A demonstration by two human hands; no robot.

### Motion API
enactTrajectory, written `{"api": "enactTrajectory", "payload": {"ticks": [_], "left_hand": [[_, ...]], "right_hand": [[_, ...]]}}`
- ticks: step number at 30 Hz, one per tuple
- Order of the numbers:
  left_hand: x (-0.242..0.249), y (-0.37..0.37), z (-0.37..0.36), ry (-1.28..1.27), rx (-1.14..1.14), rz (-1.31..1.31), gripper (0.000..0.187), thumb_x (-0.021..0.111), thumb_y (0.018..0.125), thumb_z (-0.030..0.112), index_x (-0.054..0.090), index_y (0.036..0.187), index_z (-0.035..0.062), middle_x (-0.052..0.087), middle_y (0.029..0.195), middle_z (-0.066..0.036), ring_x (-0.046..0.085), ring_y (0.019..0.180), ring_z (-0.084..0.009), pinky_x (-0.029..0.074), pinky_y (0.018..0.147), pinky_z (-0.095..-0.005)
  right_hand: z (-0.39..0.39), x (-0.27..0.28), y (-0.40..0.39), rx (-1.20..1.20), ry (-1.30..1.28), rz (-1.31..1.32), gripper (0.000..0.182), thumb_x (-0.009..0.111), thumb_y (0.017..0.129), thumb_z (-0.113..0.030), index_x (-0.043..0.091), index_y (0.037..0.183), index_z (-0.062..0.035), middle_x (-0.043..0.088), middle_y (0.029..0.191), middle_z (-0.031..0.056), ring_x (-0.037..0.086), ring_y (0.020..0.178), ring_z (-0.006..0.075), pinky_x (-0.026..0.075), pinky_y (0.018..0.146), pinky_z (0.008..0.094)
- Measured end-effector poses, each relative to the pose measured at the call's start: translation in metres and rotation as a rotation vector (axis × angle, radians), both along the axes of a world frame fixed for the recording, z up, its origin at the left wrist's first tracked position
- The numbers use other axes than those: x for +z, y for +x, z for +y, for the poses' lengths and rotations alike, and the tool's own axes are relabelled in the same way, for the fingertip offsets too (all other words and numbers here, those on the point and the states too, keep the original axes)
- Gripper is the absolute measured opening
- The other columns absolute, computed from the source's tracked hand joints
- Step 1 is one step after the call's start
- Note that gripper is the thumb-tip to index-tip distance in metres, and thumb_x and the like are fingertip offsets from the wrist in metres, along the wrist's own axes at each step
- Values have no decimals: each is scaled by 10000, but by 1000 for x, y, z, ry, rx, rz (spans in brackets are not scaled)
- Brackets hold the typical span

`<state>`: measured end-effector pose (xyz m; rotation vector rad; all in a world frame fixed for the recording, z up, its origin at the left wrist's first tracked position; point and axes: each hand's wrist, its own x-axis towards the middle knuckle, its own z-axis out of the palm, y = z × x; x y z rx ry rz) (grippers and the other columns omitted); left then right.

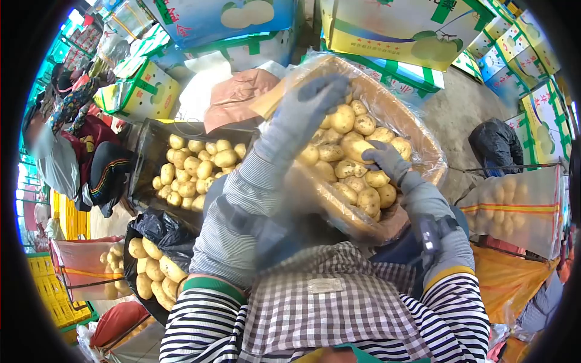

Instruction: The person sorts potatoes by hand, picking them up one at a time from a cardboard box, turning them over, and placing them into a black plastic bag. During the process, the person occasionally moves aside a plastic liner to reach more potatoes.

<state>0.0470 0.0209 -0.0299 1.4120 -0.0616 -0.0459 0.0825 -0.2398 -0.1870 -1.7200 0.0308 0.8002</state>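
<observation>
A carton (pixel 420 109) lined with clear plastic holds many potatoes (pixel 342 118) with dirt on their skins. My left hand (pixel 321 95), in a grey glove, is over its far left part beside a brown paper flap (pixel 277 100). Its fingers look stretched out and slightly bent, and their undersides are hidden. In a matching glove, my right hand (pixel 389 161) has its fingers closed on the end of a long, smooth potato (pixel 356 147) lying on the pile. To the left, a dark-lined crate (pixel 145 175) holds cleaner-looking potatoes (pixel 192 168).
At lower left stands a black-lined container (pixel 130 245) of larger potatoes. Bagged potatoes (pixel 505 209) are on the right, near a black bag (pixel 495 145). Printed fruit cartons (pixel 405 33) stand beyond the lined carton. A person's leg (pixel 109 175) shows at far left.
</observation>
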Motion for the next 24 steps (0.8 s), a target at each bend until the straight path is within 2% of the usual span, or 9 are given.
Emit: {"api": "enactTrajectory", "payload": {"ticks": [3, 6, 10, 11, 13, 15, 18, 20, 24], "left_hand": [[-21, 6, 2, 143, -68, 260, 508, 633, 953, 348, 541, 1341, 34, 629, 1234, -111, 612, 1093, -197, 488, 958, -310], [-6, 2, -15, 519, -225, -35, 505, 643, 943, 331, 542, 1332, 26, 614, 1258, -123, 584, 1137, -213, 475, 974, -311], [-49, 18, -13, 1286, -211, -751, 381, 591, 934, 115, 555, 1299, 13, 597, 1259, -150, 587, 1136, -240, 489, 979, -346], [-51, 25, -16, 971, -133, -580, 375, 538, 930, 37, 546, 1304, 11, 597, 1254, -145, 605, 1110, -257, 512, 950, -365], [-42, 36, -20, -18, -86, 292, 357, 433, 997, 128, 479, 1334, 16, 598, 1251, -127, 634, 1054, -209, 548, 816, -315], [-67, 47, 3, -139, -134, 33, 359, 395, 1032, 189, 452, 1338, 11, 618, 1171, -113, 639, 979, -209, 543, 795, -316], [-36, 43, -8, -137, 106, 261, 434, 513, 1009, 330, 498, 1311, 18, 621, 1091, -83, 631, 917, -188, 532, 810, -319], [-32, 39, -10, -137, 104, 238, 458, 540, 994, 369, 515, 1296, 26, 622, 1085, -75, 628, 905, -179, 528, 807, -313], [-27, 37, -10, -206, 96, 175, 377, 544, 999, 310, 524, 1267, 45, 622, 1088, -109, 645, 871, -186, 559, 783, -317]], "right_hand": [[3, 52, -14, 66, 154, -115, 438, 711, 804, -107, 626, 1228, -35, 640, 1107, 185, 621, 1049, 341, 527, 845, 410], [8, 91, -14, 243, 216, -432, 462, 591, 930, -164, 515, 1343, 31, 619, 1161, 85, 630, 1014, 149, 535, 811, 273], [20, 145, -31, -79, 373, -85, 469, 643, 924, -243, 547, 1305, 13, 630, 1193, 84, 610, 1058, 139, 523, 851, 260], [16, 154, -36, -177, 420, -47, 490, 660, 914, -266, 548, 1301, 12, 633, 1199, 95, 612, 1047, 154, 527, 854, 263], [-6, 130, -29, -330, 617, 75, 425, 614, 934, -312, 567, 1254, -37, 639, 1151, 108, 641, 932, 184, 570, 789, 342], [-63, 128, -30, -532, 786, -92, 423, 610, 935, -345, 565, 1242, -59, 642, 1095, 60, 621, 861, 139, 541, 668, 273], [-125, 179, -51, -914, 802, -435, 456, 564, 921, -464, 571, 1171, -83, 623, 896, 19, 509, 568, 85, 377, 411, 187], [-243, 181, -67, -948, 763, -404, 483, 561, 894, -536, 591, 1073, -88, 593, 749, 18, 365, 407, 65, 285, 329, 188], [-407, 255, -108, -1240, 363, -784, 482, 520, 931, -574, 616, 1031, -113, 646, 742, 40, 509, 449, 76, 374, 341, 183]]}}
